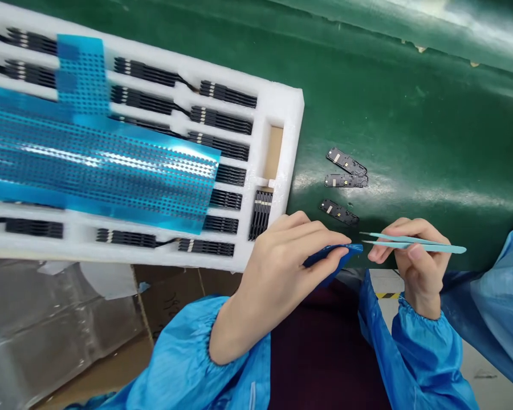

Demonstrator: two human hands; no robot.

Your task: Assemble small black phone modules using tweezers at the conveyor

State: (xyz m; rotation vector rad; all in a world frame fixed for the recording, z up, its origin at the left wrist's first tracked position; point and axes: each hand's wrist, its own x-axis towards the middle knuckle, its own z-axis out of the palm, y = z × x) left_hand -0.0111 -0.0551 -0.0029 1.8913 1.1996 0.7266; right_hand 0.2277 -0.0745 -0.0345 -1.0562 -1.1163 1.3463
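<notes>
My left hand point(288, 256) is closed in a pinch on a small blue strip point(336, 253) at the near edge of the green belt. My right hand point(410, 250) grips light-teal tweezers point(410, 243), tips pointing left toward the blue strip and nearly touching it. Three small black flat parts point(345, 181) lie on the green belt point(410, 125) just beyond both hands. Both wrists wear blue sleeves.
A white foam tray point(277, 102) with rows of black parts sits to the left, partly covered by shiny blue perforated film sheets point(98, 165). Cardboard and clear plastic point(60, 330) lie below the tray. The belt's far edge curves along the top right.
</notes>
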